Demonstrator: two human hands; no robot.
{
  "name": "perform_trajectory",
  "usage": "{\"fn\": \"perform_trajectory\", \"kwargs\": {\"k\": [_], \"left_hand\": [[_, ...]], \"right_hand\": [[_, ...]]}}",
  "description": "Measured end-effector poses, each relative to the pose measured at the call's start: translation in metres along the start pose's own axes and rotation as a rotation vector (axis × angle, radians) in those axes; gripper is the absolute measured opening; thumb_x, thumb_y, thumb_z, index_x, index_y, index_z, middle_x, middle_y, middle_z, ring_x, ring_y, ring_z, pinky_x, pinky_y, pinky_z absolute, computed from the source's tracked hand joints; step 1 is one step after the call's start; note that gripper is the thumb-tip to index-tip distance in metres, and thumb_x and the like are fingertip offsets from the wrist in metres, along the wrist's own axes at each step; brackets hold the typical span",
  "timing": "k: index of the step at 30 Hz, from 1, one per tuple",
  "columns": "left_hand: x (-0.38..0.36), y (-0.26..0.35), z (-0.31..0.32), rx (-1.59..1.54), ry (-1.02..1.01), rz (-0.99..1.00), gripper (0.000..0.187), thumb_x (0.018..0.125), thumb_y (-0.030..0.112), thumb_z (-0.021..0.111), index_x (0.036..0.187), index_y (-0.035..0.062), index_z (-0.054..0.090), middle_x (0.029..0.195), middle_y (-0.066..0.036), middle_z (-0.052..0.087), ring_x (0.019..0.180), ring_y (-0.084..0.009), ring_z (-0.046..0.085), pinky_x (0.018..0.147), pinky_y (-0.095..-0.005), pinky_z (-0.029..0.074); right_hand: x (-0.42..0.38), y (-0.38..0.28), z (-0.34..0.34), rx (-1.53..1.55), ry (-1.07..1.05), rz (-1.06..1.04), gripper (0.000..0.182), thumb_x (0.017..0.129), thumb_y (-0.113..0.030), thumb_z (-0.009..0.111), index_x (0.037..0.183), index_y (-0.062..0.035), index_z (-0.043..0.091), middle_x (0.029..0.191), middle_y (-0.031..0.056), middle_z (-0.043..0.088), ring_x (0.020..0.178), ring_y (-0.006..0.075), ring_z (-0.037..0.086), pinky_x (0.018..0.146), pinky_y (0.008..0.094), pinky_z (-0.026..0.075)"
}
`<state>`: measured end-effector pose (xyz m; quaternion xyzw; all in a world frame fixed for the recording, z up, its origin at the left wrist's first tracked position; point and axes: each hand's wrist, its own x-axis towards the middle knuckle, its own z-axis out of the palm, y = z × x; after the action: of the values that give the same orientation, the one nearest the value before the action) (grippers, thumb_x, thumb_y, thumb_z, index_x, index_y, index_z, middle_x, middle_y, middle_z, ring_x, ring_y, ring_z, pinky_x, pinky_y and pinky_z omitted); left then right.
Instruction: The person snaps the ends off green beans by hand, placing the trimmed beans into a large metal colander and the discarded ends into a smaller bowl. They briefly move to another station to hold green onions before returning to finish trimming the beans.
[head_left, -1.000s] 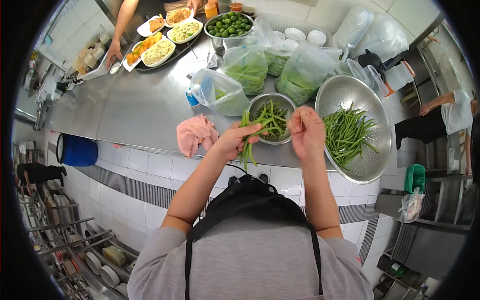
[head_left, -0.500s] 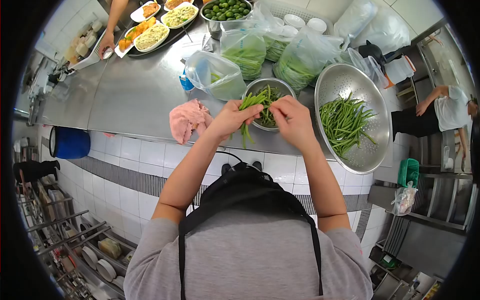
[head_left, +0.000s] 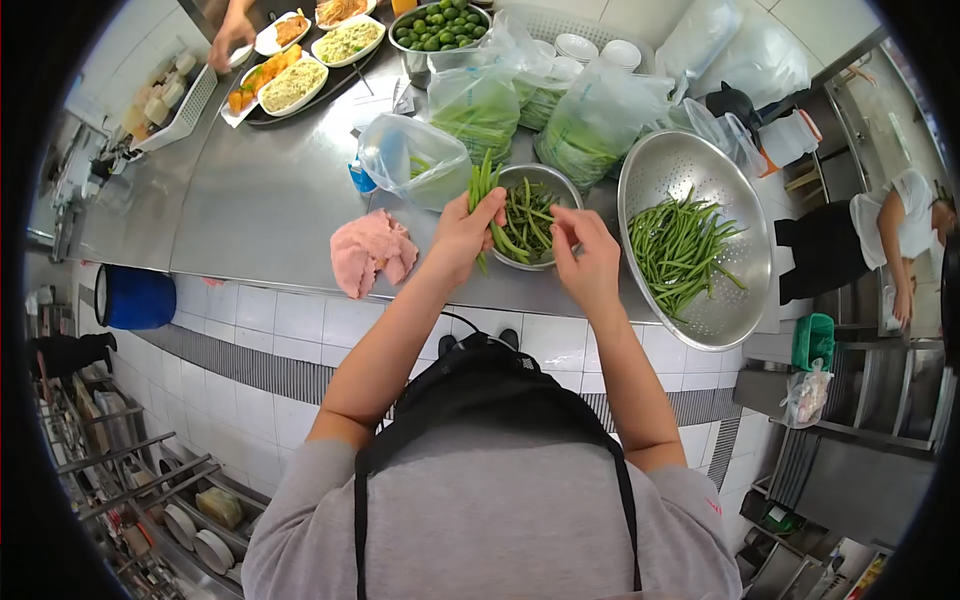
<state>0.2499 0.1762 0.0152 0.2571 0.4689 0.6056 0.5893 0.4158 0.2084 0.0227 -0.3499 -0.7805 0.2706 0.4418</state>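
Several green beans [head_left: 482, 186] are bunched in my left hand [head_left: 464, 236], whose thumb presses them against the curled fingers. The bunch sticks up and down past the hand, at the left rim of a small metal bowl [head_left: 577, 192]. Bean pieces [head_left: 527, 215] lie in this bowl. Over its right side, my right hand [head_left: 590, 258] has its fingers bent in toward the thumb; what lies between the fingertips is too small to make out. To the right, a large perforated metal colander [head_left: 745, 300] holds a pile of green beans [head_left: 683, 250].
Behind the bowl stand plastic bags [head_left: 473, 112] of green beans and a pot of small green fruits [head_left: 440, 28]. A pink cloth [head_left: 372, 250] lies left, near the counter edge. Another person's hand [head_left: 232, 42] is beside a tray of filled dishes [head_left: 292, 82]. Another person [head_left: 880, 225] stands right.
My hands have moved apart: the left turned the bean bunch more upright at the bowl's left rim, the right drew back and down. The other person's hand at the tray moved up.
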Motion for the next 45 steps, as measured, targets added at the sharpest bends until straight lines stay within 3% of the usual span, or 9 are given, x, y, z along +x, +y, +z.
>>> {"fn": "perform_trajectory", "kwargs": {"k": [2, 4, 12, 17, 23, 30, 32, 40, 45], "left_hand": [[0.0, -0.003, -0.002, -0.016, 0.089, 0.01, 0.021, 0.085, 0.026, 0.054, 0.077, 0.0071, 0.049, 0.064, 0.001, 0.049, 0.043, -0.0045, 0.033, 0.04, -0.0197, 0.025], [0.001, -0.004, 0.0, -0.097, 0.072, 0.015, 0.019, 0.086, 0.024, 0.053, 0.079, 0.0066, 0.049, 0.066, 0.0, 0.049, 0.045, -0.0047, 0.034, 0.041, -0.0198, 0.026], [-0.007, 0.0, 0.016, -0.461, 0.075, -0.098, 0.017, 0.087, 0.021, 0.052, 0.087, 0.0042, 0.048, 0.077, -0.007, 0.053, 0.055, -0.0061, 0.04, 0.043, -0.0184, 0.031], [-0.006, 0.0, 0.014, -0.387, 0.028, -0.106, 0.016, 0.085, 0.019, 0.053, 0.085, 0.0032, 0.05, 0.076, -0.008, 0.057, 0.053, -0.0061, 0.041, 0.042, -0.018, 0.031], [-0.003, 0.005, 0.014, 0.016, 0.171, -0.001, 0.017, 0.083, 0.018, 0.057, 0.078, 0.0018, 0.056, 0.073, -0.006, 0.058, 0.047, -0.0043, 0.04, 0.038, -0.0178, 0.028], [0.012, 0.001, 0.013, -0.332, 0.062, -0.137, 0.016, 0.082, 0.017, 0.057, 0.082, 0.0004, 0.055, 0.071, -0.006, 0.057, 0.047, -0.0038, 0.039, 0.038, -0.017, 0.027], [0.01, 0.002, 0.011, -0.318, 0.034, -0.069, 0.017, 0.082, 0.016, 0.056, 0.083, -0.0002, 0.055, 0.07, -0.006, 0.056, 0.046, -0.0043, 0.038, 0.037, -0.0172, 0.027], [0.0, 0.014, 0.017, -0.243, 0.042, 0.062, 0.017, 0.082, 0.017, 0.057, 0.08, 0.0003, 0.055, 0.066, -0.006, 0.055, 0.043, -0.0053, 0.038, 0.037, -0.0183, 0.026], [-0.009, 0.012, 0.019, -0.241, -0.006, 0.199, 0.018, 0.083, 0.018, 0.055, 0.079, 0.0009, 0.056, 0.065, -0.006, 0.054, 0.041, -0.0057, 0.038, 0.037, -0.0186, 0.026]], "right_hand": [[-0.006, -0.014, -0.001, 0.046, -0.007, 0.016, 0.02, 0.069, -0.004, 0.063, 0.089, -0.0035, 0.059, 0.076, 0.0086, 0.055, 0.062, 0.0198, 0.056, 0.054, 0.0297, 0.045], [-0.009, -0.017, 0.002, -0.181, -0.115, -0.246, 0.018, 0.067, -0.009, 0.065, 0.083, -0.0046, 0.059, 0.071, 0.0067, 0.053, 0.062, 0.0224, 0.054, 0.054, 0.0322, 0.045], [-0.003, -0.004, 0.009, -0.531, -0.057, -0.414, 0.016, 0.068, -0.013, 0.063, 0.072, -0.006, 0.05, 0.07, 0.0053, 0.048, 0.064, 0.0217, 0.053, 0.055, 0.0314, 0.043], [-0.006, -0.008, 0.001, -0.278, -0.29, -0.123, 0.012, 0.071, -0.009, 0.058, 0.075, -0.0045, 0.047, 0.071, 0.0087, 0.047, 0.061, 0.027, 0.053, 0.053, 0.0361, 0.045], [-0.007, -0.006, -0.009, -0.208, -0.265, -0.161, 0.007, 0.074, -0.005, 0.054, 0.077, -0.0032, 0.048, 0.072, 0.0098, 0.049, 0.061, 0.0287, 0.052, 0.052, 0.0359, 0.044], [0.006, -0.021, -0.027, 0.003, -0.126, -0.329, 0.012, 0.077, -0.004, 0.054, 0.089, -0.0033, 0.055, 0.08, 0.011, 0.054, 0.062, 0.025, 0.053, 0.055, 0.031, 0.045], [0.013, -0.011, -0.029, -0.086, -0.142, 0.071, 0.016, 0.077, -0.006, 0.056, 0.092, -0.0024, 0.056, 0.084, 0.0121, 0.055, 0.069, 0.0251, 0.056, 0.059, 0.0316, 0.046], [0.002, -0.006, -0.014, -0.23, -0.383, -0.107, 0.015, 0.079, -0.01, 0.057, 0.089, 0.0007, 0.058, 0.077, 0.0112, 0.057, 0.061, 0.0225, 0.054, 0.057, 0.0294, 0.044], [-0.002, -0.007, -0.007, 0.167, -0.429, 0.218, 0.013, 0.081, -0.01, 0.055, 0.084, 0.0019, 0.057, 0.065, 0.0062, 0.054, 0.058, 0.0124, 0.052, 0.053, 0.0234, 0.042]]}}
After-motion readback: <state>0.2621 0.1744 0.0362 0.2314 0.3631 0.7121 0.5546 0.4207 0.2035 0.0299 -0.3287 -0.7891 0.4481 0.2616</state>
